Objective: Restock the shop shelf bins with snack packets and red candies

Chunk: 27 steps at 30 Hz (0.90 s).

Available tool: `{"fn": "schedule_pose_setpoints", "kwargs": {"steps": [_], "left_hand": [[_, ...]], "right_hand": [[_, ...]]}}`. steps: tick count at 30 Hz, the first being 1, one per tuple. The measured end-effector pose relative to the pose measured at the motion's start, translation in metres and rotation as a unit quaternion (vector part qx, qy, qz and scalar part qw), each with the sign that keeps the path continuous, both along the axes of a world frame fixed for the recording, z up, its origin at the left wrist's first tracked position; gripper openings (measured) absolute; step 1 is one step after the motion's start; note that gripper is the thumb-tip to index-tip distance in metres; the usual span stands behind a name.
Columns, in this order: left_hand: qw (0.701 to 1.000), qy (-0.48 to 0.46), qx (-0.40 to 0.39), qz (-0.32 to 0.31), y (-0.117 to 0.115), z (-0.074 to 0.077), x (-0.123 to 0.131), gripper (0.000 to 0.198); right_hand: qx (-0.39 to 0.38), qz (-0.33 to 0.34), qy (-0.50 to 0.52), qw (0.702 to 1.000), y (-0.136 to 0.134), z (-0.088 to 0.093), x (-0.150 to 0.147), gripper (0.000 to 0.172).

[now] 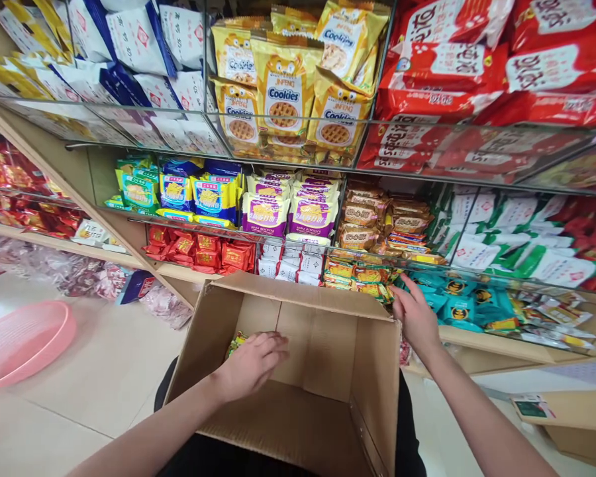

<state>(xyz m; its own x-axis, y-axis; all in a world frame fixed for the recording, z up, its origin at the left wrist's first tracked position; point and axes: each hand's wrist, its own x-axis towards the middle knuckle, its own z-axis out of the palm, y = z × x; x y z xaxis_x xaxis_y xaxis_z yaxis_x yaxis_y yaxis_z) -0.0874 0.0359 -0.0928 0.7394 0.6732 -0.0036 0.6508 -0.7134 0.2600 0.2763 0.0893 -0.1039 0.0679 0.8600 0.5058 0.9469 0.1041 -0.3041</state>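
Observation:
An open cardboard box rests on my lap in front of shelves of snack packets. My left hand reaches down into the box, fingers curled over small green and yellow packets at its far inner corner; whether it grips one is hidden. My right hand is by the box's far right corner, at the lowest shelf bin holding small orange and green packets. Its fingers are bent toward those packets, and I cannot see anything in them.
Glass-fronted shelf bins hold yellow Coolties bags, red bags, purple soda biscuit packs, teal packets. A pink basket lies on the tiled floor at the left. A low wooden ledge is at the lower right.

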Motion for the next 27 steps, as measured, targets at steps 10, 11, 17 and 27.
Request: {"fn": "schedule_pose_setpoints", "kwargs": {"steps": [10, 11, 17, 27], "left_hand": [[0.91, 0.219, -0.174, 0.307, 0.012, -0.078, -0.044, 0.064], [0.912, 0.213, -0.164, 0.311, 0.012, -0.077, -0.043, 0.06], [0.929, 0.177, -0.15, 0.289, 0.02, -0.074, -0.036, 0.047], [0.958, -0.117, -0.199, 0.173, 0.001, -0.002, -0.008, 0.027]], "right_hand": [[0.013, -0.037, 0.094, 0.995, -0.103, -0.039, 0.009, 0.025], [0.0, -0.047, 0.106, 0.993, -0.109, -0.042, 0.01, 0.025], [-0.05, -0.071, 0.177, 0.98, -0.126, -0.057, 0.017, 0.026], [0.045, -0.055, 0.212, 0.975, -0.135, 0.023, -0.033, 0.021]]}}
